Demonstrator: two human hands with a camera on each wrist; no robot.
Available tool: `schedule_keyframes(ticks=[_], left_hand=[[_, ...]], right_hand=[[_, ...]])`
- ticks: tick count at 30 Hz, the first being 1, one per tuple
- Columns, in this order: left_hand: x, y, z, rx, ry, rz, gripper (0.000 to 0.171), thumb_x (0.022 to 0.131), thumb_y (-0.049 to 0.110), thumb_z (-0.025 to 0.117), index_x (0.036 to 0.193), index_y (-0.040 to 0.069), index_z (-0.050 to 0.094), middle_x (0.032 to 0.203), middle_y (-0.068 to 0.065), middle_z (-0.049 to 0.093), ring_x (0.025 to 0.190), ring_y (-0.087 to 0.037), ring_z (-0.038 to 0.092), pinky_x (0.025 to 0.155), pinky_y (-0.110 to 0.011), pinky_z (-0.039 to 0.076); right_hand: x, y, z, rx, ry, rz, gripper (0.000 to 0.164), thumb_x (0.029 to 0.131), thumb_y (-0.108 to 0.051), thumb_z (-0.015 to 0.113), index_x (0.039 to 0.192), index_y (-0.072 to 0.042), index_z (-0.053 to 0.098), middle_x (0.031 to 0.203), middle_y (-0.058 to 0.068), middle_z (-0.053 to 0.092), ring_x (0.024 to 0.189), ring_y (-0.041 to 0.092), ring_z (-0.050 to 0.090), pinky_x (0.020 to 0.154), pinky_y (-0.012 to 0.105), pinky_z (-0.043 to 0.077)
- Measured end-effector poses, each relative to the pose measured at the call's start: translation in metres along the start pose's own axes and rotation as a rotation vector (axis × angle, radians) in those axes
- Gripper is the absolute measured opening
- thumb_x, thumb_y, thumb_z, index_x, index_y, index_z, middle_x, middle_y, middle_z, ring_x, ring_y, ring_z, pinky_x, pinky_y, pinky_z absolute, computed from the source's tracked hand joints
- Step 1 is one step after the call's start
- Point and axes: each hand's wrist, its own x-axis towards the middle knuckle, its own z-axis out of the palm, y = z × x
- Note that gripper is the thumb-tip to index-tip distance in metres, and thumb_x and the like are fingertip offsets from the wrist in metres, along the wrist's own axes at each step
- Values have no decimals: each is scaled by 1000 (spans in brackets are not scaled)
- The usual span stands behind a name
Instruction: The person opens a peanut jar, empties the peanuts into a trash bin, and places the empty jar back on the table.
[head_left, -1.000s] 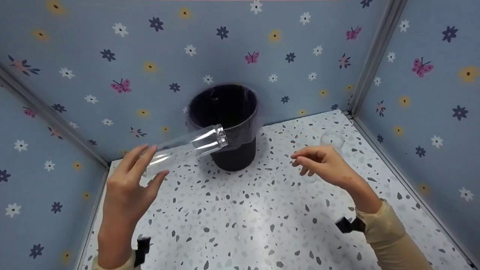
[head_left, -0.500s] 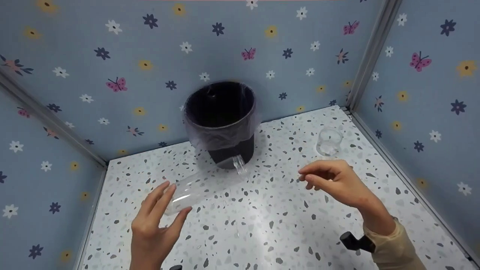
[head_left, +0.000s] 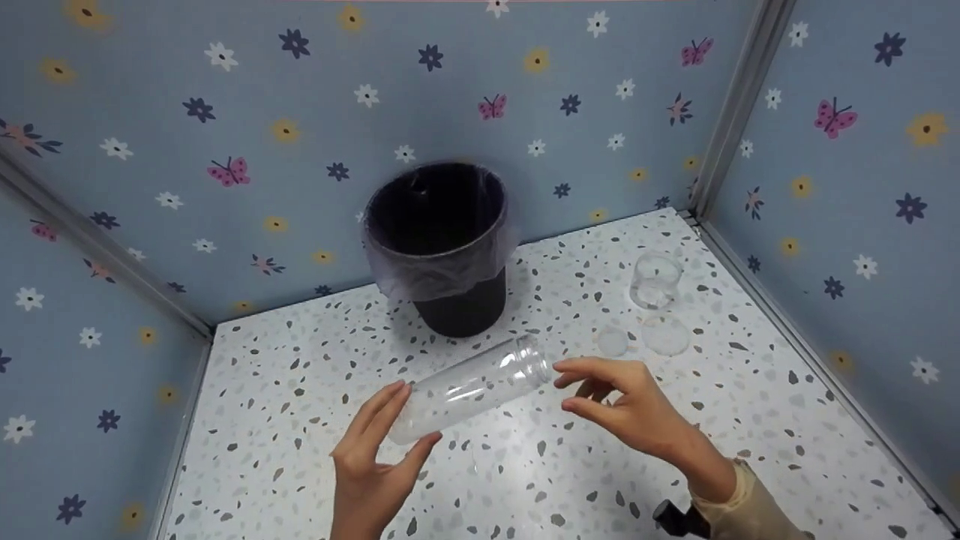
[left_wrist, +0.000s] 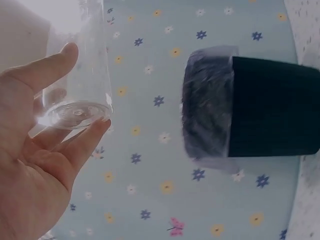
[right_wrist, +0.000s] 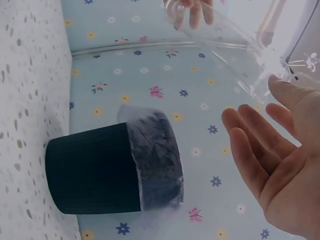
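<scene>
A clear, empty-looking bottle (head_left: 472, 390) with a threaded mouth slants up to the right in the head view. My left hand (head_left: 379, 454) grips it near the base, thumb on one side and fingers on the other; the left wrist view shows the round bottle bottom (left_wrist: 79, 114) between them. Just past the mouth is my right hand (head_left: 626, 409), its fingers loosely bent and holding nothing. In the right wrist view the thumb (right_wrist: 290, 94) lies close to the bottle's mouth end; whether it touches cannot be told.
A black trash bin (head_left: 461, 307) with a thin translucent liner (head_left: 442, 274) stands against the flowered wall (head_left: 247, 90). On the speckled white surface (head_left: 300, 450), at right, are a short clear cup-like piece (head_left: 655, 283) and two clear round discs (head_left: 613, 341) (head_left: 665, 335).
My left hand has brought the bottle rightward and down, away from the front of the bin. My right hand has shifted slightly left toward the bottle's mouth, uncovering the discs.
</scene>
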Motion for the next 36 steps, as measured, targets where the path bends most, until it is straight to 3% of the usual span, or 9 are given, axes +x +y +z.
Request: schedule_keyframes(ticks=[3,9,13,18,23,26,28,32,36], left_hand=[[-7,4,9,-42,-13,-20,75,56,-7,91,125,1,64,122,-15,62,110,-27,61,94,-22,47],[-37,-20,34,-150,-68,-71,75,63,0,91,131,10,61,127,-7,60,112,-23,60,89,-25,51],[-47,-16,50,-238,-104,-109,72,64,-3,89,130,7,61,125,-12,60,109,-27,62,83,-33,55],[-55,-13,62,-265,-123,-174,68,65,-6,87,127,-1,60,122,-19,59,103,-32,63,78,-39,56],[-58,-16,63,-189,-229,-290,71,75,16,85,138,10,52,133,-8,54,120,-23,54,95,-37,49],[-61,-17,60,-134,-275,-331,75,81,28,81,145,16,44,139,-6,49,128,-23,46,98,-40,47],[-64,-18,58,-134,-273,-358,73,83,28,78,146,17,42,140,-7,48,129,-23,46,96,-42,48],[-69,-21,54,-141,-271,-410,65,85,26,77,143,19,46,138,-2,51,128,-21,47,94,-43,49],[-77,-23,53,-145,-311,-436,56,88,29,74,138,17,52,133,-1,55,124,-19,50,94,-44,49]], right_hand=[[-6,4,6,5,34,-50,49,73,15,76,119,1,64,90,12,71,66,19,68,56,23,54],[-14,0,14,-5,107,-126,41,68,19,76,104,2,68,83,13,71,66,17,67,56,21,54],[-16,-4,15,4,97,-164,33,67,22,73,92,1,70,82,11,70,68,15,67,58,19,54],[-16,-7,13,11,88,-175,31,68,23,71,91,2,69,81,12,70,69,16,67,59,20,55],[-18,16,8,-42,63,-189,20,76,13,73,91,1,70,82,12,70,67,17,66,59,19,54],[-13,38,-1,-149,40,-191,15,80,5,74,93,-3,72,84,7,71,66,13,64,58,17,53],[-4,51,-11,-270,21,-178,15,80,2,75,93,-6,73,85,3,71,67,11,64,58,17,52],[19,75,-34,-528,-37,-111,12,82,-7,77,92,-12,74,86,-3,72,72,8,66,59,22,54],[42,99,-57,-674,-108,-18,9,85,-13,76,94,-12,73,86,-1,73,73,13,68,61,29,55]])
